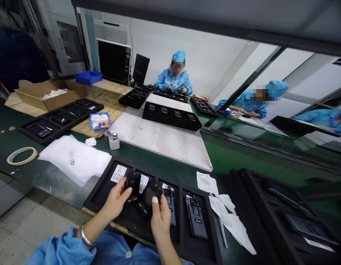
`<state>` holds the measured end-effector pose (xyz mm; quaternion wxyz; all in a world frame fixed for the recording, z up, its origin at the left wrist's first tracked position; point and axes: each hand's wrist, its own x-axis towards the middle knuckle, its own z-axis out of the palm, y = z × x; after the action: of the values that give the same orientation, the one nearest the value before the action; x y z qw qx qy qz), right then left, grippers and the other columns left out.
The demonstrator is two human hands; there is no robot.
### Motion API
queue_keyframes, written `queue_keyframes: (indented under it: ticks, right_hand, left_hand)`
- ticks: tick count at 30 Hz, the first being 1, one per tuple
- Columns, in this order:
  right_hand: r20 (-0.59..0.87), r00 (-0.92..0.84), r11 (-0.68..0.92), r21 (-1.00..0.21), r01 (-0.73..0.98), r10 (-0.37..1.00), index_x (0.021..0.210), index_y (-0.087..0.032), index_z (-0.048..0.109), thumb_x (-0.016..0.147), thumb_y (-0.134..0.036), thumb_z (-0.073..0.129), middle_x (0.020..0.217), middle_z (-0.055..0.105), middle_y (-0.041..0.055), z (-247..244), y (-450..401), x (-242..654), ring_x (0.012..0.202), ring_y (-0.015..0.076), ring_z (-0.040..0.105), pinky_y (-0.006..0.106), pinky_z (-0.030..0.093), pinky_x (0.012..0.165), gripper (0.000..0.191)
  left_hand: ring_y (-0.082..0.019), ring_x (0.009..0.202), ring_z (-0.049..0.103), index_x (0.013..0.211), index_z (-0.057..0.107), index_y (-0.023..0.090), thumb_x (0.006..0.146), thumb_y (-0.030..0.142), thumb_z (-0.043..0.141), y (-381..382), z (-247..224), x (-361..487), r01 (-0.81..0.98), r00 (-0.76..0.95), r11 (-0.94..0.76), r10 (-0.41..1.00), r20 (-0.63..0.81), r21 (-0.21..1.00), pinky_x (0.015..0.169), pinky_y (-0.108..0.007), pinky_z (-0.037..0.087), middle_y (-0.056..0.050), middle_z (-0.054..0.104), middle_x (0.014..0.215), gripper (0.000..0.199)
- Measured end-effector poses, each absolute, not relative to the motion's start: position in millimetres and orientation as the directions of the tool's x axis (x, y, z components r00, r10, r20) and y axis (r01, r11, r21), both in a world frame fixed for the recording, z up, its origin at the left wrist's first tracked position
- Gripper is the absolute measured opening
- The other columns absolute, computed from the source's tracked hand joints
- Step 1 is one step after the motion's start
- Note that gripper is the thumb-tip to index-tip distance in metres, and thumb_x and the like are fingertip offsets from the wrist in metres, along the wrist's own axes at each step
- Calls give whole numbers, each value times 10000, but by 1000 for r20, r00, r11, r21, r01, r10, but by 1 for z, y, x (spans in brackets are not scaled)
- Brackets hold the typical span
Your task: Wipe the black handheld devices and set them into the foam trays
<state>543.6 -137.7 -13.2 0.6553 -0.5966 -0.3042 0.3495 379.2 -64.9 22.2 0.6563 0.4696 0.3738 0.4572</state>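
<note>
My left hand [117, 198] is closed around the side of a black handheld device [134, 182] with an orange button near its top. In my right hand [161, 213] is a second black handheld device [151, 195], also with an orange detail, the thumb pressed on its face. Both are held side by side, tilted, over a black foam tray [97, 193]. Two black devices lie face up in the tray's right compartments: one partly behind my right hand, and another device [196, 218] at the far right. White printed labels [119, 173] show in the left compartments.
White plastic bags [76, 158], a tape roll [22, 156] and a pump bottle [114, 141] are on the left. White wipes [231, 217] lie right, beside stacked black trays [239, 206]. Ahead, another foam tray [170, 117] rests on a white board [162, 141]. Several co-workers sit beyond.
</note>
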Motion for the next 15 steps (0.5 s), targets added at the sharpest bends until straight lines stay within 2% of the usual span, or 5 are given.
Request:
queue_keyframes:
  ticks: [3, 6, 9, 15]
  right_hand:
    - [-281, 616, -2, -911, -413, 736, 1051, -180, 692, 729, -465, 749, 1024, 752, 59, -4, -121, 550, 1052, 244, 675, 384, 526, 961, 433]
    - [-423, 426, -39, -744, -667, 800, 987, -202, 675, 673, -442, 795, 844, 757, 18, 13, -115, 551, 814, 247, 726, 403, 596, 783, 413]
    - [-434, 290, -89, -668, -739, 853, 922, -200, 668, 697, -457, 789, 707, 725, 1, 32, -118, 545, 681, 249, 718, 412, 610, 666, 362]
    - [-409, 213, -128, -662, -738, 887, 854, -186, 683, 716, -513, 767, 605, 679, 8, 56, -124, 530, 655, 258, 713, 394, 605, 598, 364]
  left_hand:
    - [-236, 1069, 679, 1159, 668, 166, 799, 346, 791, -56, 30, 384, -478, 301, 386, 916, -266, 789, 901, -275, 544, -90, 727, 1143, 421]
    - [-234, 710, 727, 1086, 678, 134, 791, 356, 782, -58, 38, 386, -482, 410, 527, 842, -351, 700, 575, -280, 573, -106, 756, 899, 384]
    - [-194, 534, 678, 1034, 682, 112, 811, 330, 750, -64, 43, 391, -477, 507, 610, 779, -369, 632, 481, -260, 544, -94, 733, 760, 320]
    - [-172, 487, 666, 994, 662, 136, 874, 310, 683, -72, 52, 396, -503, 592, 675, 724, -354, 540, 406, -209, 514, -72, 714, 713, 212]
